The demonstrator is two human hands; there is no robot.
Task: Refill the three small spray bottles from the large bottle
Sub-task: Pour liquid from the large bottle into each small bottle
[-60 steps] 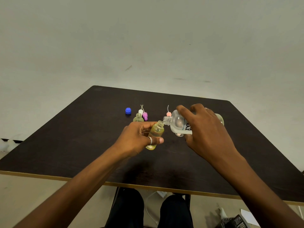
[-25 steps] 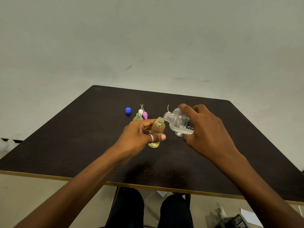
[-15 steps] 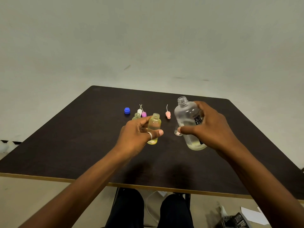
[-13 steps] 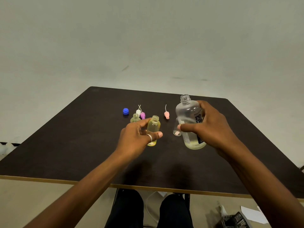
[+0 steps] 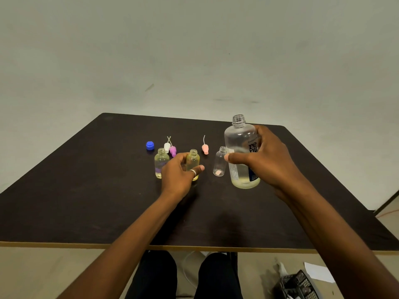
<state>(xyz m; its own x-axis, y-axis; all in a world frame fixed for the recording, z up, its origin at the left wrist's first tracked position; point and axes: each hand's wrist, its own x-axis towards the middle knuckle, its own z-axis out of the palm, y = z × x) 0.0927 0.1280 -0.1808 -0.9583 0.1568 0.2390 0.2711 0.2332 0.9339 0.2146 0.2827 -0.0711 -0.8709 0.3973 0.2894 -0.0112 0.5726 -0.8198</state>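
Head cam: you're wrapping your left hand (image 5: 179,178) around the middle small bottle (image 5: 193,160) and gripping the large bottle (image 5: 239,147) upright in your right hand (image 5: 265,160).

Looks like two are filled: the left small bottle (image 5: 160,164) and the one you're holding are both showing yellowish liquid. The empty small bottle (image 5: 219,161) is standing between your hands, just beside the big one. I'd say you're setting the full one down on the table (image 5: 86,190), so be planting it flat before you're letting go, since it's open. Then be steadying the empty one with your left hand while you're tipping slowly. The necks are narrow and there's little liquid left. The pink spray top (image 5: 205,148) is lying just behind.
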